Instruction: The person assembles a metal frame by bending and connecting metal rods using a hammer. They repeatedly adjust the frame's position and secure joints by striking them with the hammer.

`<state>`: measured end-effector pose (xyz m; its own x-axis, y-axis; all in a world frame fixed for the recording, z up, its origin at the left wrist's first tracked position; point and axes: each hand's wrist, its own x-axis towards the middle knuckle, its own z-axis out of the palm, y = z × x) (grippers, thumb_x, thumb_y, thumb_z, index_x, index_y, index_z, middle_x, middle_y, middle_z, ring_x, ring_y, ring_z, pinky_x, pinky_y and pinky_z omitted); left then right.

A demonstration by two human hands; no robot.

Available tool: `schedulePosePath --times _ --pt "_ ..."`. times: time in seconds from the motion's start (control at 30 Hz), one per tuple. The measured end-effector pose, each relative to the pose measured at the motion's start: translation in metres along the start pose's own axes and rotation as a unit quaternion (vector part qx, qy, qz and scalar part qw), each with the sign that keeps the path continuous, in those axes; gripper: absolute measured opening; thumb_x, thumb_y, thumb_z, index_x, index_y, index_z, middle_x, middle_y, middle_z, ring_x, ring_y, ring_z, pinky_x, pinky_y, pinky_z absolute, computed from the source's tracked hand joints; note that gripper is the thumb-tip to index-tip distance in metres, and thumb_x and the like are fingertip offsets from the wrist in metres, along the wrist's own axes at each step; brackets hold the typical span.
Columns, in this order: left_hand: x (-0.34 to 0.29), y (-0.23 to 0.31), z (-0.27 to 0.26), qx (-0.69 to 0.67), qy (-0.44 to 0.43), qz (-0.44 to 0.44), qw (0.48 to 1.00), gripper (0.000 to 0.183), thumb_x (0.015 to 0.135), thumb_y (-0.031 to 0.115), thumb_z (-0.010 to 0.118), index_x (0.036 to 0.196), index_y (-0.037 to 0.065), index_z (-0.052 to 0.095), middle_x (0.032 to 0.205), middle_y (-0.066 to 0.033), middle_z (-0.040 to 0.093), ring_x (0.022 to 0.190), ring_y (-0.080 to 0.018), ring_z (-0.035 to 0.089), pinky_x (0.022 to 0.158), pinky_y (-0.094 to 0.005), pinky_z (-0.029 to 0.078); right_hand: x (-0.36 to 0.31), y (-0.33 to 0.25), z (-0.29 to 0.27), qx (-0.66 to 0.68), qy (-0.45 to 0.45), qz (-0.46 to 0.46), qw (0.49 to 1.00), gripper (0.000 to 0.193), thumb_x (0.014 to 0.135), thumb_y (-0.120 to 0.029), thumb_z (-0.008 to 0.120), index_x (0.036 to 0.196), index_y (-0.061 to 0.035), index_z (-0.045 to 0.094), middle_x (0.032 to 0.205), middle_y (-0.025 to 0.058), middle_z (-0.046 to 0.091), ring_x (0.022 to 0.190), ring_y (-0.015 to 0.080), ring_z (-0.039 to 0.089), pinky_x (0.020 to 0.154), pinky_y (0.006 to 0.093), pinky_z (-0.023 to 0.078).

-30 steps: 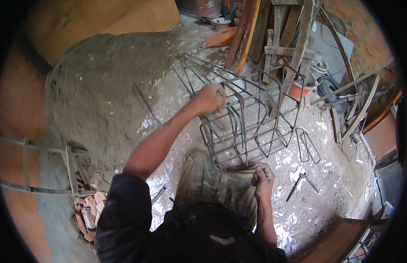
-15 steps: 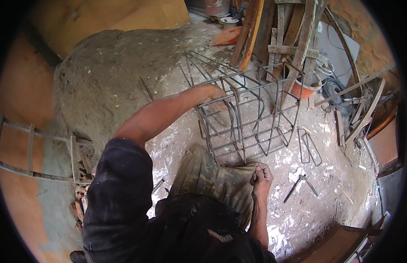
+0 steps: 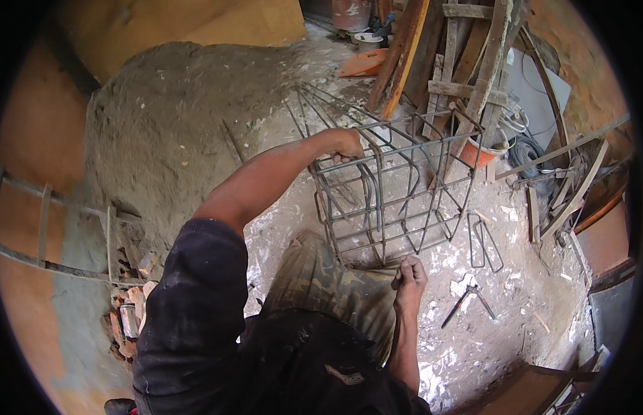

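Note:
A steel rebar cage (image 3: 404, 227) with long bars and square stirrups lies on the floor ahead of my knees. My left hand (image 3: 345, 144) is closed around a bar at the cage's upper left, beside a stirrup. My right hand (image 3: 410, 274) is a closed fist at my knee, just below the cage's near edge; whatever its fingers hold is hidden. To the right, pincers (image 3: 468, 303) lie on the floor with their handles spread. Loose bent stirrups (image 3: 476, 243) rest beyond them.
A large sand heap (image 3: 169, 117) rises at the left. Wooden planks (image 3: 404, 59) lean at the back, near an orange bucket (image 3: 479, 155) and coiled cable (image 3: 527, 152). A wooden ladder (image 3: 72, 272) and broken bricks (image 3: 131, 311) stand at the left side.
My left hand's fingers have curled more tightly over the bar, and the hand sits slightly higher against the cage. My right fist stays at the knee. The view has shifted a little.

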<state>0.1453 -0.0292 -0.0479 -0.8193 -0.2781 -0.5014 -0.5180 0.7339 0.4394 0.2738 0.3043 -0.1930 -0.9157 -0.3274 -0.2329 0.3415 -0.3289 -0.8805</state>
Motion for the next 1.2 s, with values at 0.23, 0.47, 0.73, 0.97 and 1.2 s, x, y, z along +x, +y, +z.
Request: schedulePosePath --times 0.23,0.47,0.73,0.97,1.2 --pt "0.016 -0.034 0.014 0.092 0.061 0.184 0.977 0.021 0.077 0.021 0.066 0.089 0.006 0.072 0.077 -0.0079 0.067 0.069 -0.0192 0.062 0.061 -0.0344 0.051 0.058 0.015 0.050 -0.140 -0.025 -0.066 0.988 0.017 0.096 -0.018 0.052 0.095 -0.0035 0.061 0.073 0.0010 0.058 0.060 0.0061 0.047 0.051 0.0225 0.038" --pt "0.016 -0.036 0.005 0.006 0.037 0.098 0.995 0.026 0.076 0.022 0.074 0.093 0.003 0.072 0.080 -0.0102 0.069 0.070 -0.0184 0.063 0.063 -0.0345 0.050 0.073 0.086 0.047 -0.094 -0.006 -0.005 0.996 0.011 0.096 -0.015 0.053 0.095 -0.0062 0.058 0.089 0.0038 0.059 0.089 0.0159 0.060 0.072 0.0301 0.048" --pt "0.013 -0.036 0.006 -0.036 0.048 0.093 0.994 0.030 0.076 0.028 0.074 0.081 -0.001 0.071 0.066 -0.0105 0.066 0.056 -0.0180 0.060 0.056 -0.0338 0.048 0.081 0.096 0.048 0.055 0.000 -0.002 0.998 0.008 0.094 -0.009 0.055 0.094 -0.0021 0.059 0.093 0.0071 0.063 0.083 0.0153 0.059 0.074 0.0273 0.048" --pt "0.008 -0.020 0.002 -0.157 0.036 -0.043 0.986 0.037 0.075 0.036 0.075 0.071 0.000 0.068 0.059 -0.0074 0.061 0.049 -0.0170 0.052 0.046 -0.0319 0.042 0.077 0.086 0.064 -0.095 -0.012 -0.111 0.989 0.011 0.094 -0.008 0.055 0.092 0.0006 0.061 0.088 0.0075 0.063 0.078 0.0138 0.056 0.074 0.0269 0.047" --pt "0.009 -0.029 0.008 -0.471 0.001 -0.062 0.880 0.020 0.081 0.017 0.068 0.091 0.000 0.064 0.089 -0.0113 0.065 0.070 -0.0195 0.063 0.061 -0.0297 0.051 0.084 0.055 0.069 -0.051 -0.014 -0.101 0.993 0.013 0.096 -0.009 0.053 0.093 0.0021 0.059 0.088 0.0085 0.064 0.082 0.0145 0.060 0.077 0.0281 0.050"
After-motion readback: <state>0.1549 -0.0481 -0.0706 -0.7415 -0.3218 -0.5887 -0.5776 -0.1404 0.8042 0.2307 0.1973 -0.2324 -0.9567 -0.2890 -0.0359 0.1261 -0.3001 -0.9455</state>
